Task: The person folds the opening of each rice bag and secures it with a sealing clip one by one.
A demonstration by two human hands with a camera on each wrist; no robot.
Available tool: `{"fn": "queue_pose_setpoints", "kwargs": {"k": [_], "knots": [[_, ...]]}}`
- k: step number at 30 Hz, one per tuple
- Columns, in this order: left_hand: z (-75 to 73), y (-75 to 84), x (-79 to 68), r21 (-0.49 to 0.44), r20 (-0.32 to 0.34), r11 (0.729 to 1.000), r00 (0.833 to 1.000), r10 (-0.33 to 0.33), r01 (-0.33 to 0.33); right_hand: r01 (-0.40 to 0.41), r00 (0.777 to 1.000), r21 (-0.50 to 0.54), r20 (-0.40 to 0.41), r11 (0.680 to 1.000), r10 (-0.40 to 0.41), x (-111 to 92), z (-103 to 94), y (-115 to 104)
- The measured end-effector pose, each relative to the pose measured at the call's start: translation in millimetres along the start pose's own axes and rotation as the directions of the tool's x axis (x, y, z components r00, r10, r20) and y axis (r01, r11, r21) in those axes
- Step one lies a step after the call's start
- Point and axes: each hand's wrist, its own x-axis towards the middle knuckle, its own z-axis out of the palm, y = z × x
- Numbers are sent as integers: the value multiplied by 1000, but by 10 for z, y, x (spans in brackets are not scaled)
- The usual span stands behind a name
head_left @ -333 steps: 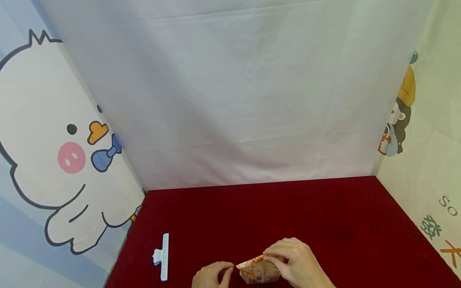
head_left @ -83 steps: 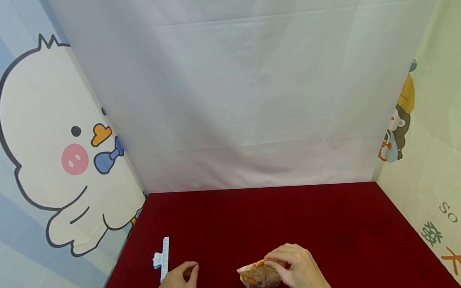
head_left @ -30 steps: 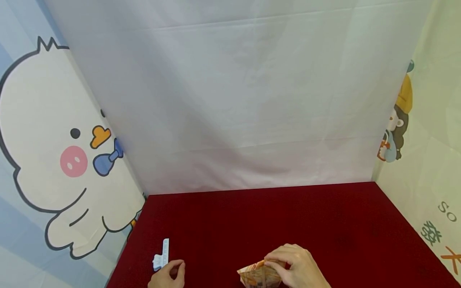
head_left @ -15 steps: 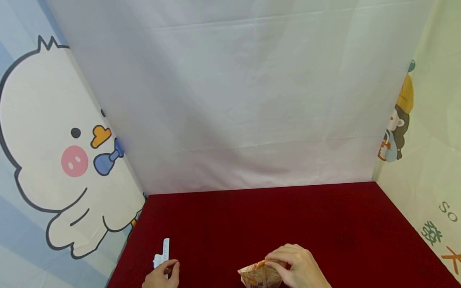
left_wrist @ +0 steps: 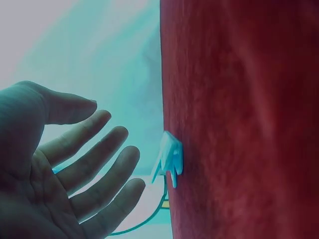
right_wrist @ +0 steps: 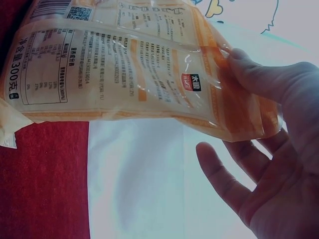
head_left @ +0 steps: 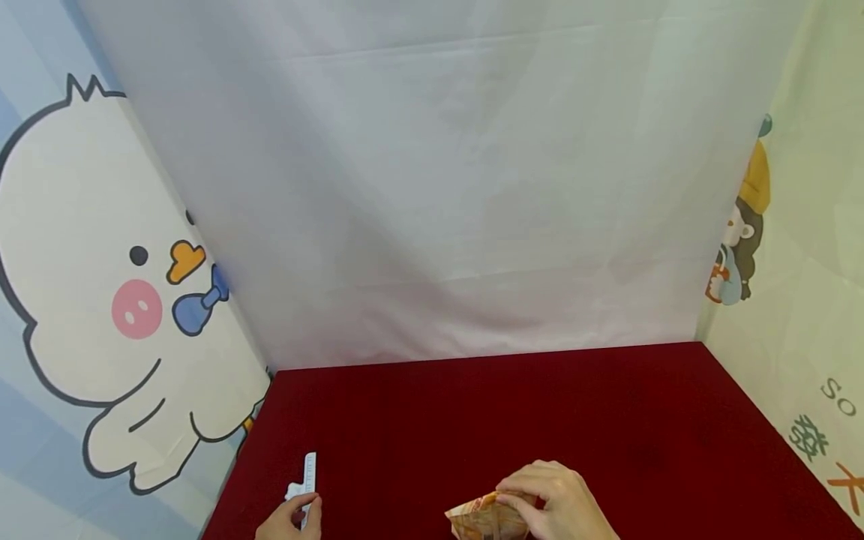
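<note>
Pinched at its top edge between the thumb and fingers of my right hand [head_left: 559, 501] is an orange and cream plastic food bag [head_left: 478, 520]. Its printed back, with a barcode and text, faces the camera in the right wrist view, where the folded orange top [right_wrist: 244, 112] sits under the thumb. A pale blue sealing clip [head_left: 310, 474] with a long ruler-marked bar lies at the left of the table. My left hand [head_left: 290, 520] overlaps the clip's near end in the head view. In the left wrist view its fingers [left_wrist: 94, 169] are spread, with a gap to the clip.
A dark red cloth covers the table [head_left: 486, 412]. A white curtain [head_left: 432, 187] hangs along the back edge, with printed cartoon cloths [head_left: 74, 202] on the left and right sides.
My left hand has moved left from beside the bag to the clip. The right hand keeps its pinch on the food bag in nearly the same place.
</note>
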Motion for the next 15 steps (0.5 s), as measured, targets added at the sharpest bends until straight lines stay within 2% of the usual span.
{"fn": "queue_pose_setpoints", "kwargs": {"k": [5, 11, 15], "knots": [[-26, -43, 30, -7, 14, 1000, 1000, -8, 8, 23, 1000, -6, -8, 1000, -23, -1, -4, 15], [-43, -96, 60, 2, -11, 1000, 1000, -15, 15, 37, 999, -9, -12, 999, -37, -2, -2, 26], [-69, -103, 77, 22, 14, 1000, 1000, -19, 19, 24, 1000, -8, -7, 1000, -24, -5, -2, 23]]}}
